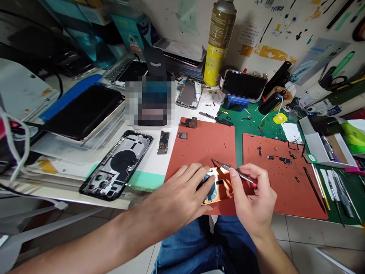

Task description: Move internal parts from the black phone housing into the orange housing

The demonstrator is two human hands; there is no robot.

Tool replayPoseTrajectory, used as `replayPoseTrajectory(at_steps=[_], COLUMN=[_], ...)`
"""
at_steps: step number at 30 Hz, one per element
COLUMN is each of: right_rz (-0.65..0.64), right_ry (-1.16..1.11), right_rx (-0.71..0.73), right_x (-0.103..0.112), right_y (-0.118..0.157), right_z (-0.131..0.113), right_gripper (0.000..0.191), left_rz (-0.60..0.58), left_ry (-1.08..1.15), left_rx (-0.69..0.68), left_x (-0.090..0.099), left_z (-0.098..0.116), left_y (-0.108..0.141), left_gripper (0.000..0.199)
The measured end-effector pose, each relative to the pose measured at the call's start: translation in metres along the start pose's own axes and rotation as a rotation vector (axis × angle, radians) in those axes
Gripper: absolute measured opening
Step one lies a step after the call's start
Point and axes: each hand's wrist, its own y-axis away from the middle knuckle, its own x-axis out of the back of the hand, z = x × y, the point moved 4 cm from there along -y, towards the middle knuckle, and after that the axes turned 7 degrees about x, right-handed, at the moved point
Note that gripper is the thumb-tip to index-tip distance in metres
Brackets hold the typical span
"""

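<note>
An orange-lit phone housing (221, 186) lies at the front edge of the left red mat (205, 142). Over its left part rests my left hand (182, 190), fingers wrapped round that side and partly hiding it. My right hand (253, 194), at the housing's right side, pinches a thin screwdriver (242, 175) with a red end; its tip points up and left, above the housing. Near the back of the same mat are small camera parts (191, 122). A second phone housing (118, 163) lies to the left, with a circuit board (163, 142) beside it.
Small parts lie on the right red mat (282, 182), with pens and tools (338, 190) at its right. Behind stand a spray can (218, 42), a phone on a blue stand (243, 84) and a black bottle (270, 102). A black device (85, 110) sits on a stack at left.
</note>
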Motion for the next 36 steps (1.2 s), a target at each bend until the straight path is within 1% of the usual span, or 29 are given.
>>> replayPoseTrajectory(at_steps=[2,4,7,10,14,18,22,28,32,36], right_rz=[0.014,0.036,0.082,0.111,0.117,0.116,0.115,0.114,0.127,0.162], right_ry=[-0.019,-0.057,-0.126,-0.204,-0.309,-0.388,-0.461,-0.54,-0.526,-0.458], right_rx=[-0.022,-0.078,-0.204,-0.293,-0.354,-0.404,-0.439,-0.498,-0.498,-0.482], right_x=[-0.001,0.001,0.007,0.011,0.011,0.009,0.009,0.008,0.008,0.011], right_y=[0.002,0.004,0.007,0.008,0.006,0.008,0.011,0.013,0.011,0.006], right_z=[0.001,0.003,0.009,0.012,0.012,0.013,0.015,0.016,0.017,0.017], right_gripper=[0.014,0.016,0.019,0.021,0.022,0.022,0.024,0.025,0.027,0.027], left_rz=[0.015,0.031,0.086,0.154,0.163,0.166,0.14,0.131,0.102,0.069], left_ry=[0.019,0.055,0.12,0.219,0.349,0.405,0.444,0.464,0.416,0.34], left_rx=[0.008,0.013,0.055,0.161,0.289,0.358,0.366,0.306,0.269,0.264], left_x=[0.0,0.003,0.009,0.014,0.011,0.006,0.005,0.006,0.005,0.002], left_z=[-0.001,-0.002,-0.006,-0.017,-0.031,-0.037,-0.037,-0.034,-0.037,-0.04], left_y=[0.003,0.006,0.008,0.005,-0.003,-0.011,-0.019,-0.026,-0.029,-0.033], left_gripper=[0.062,0.063,0.046,0.026,0.02,0.013,0.01,0.012,0.023,0.026])
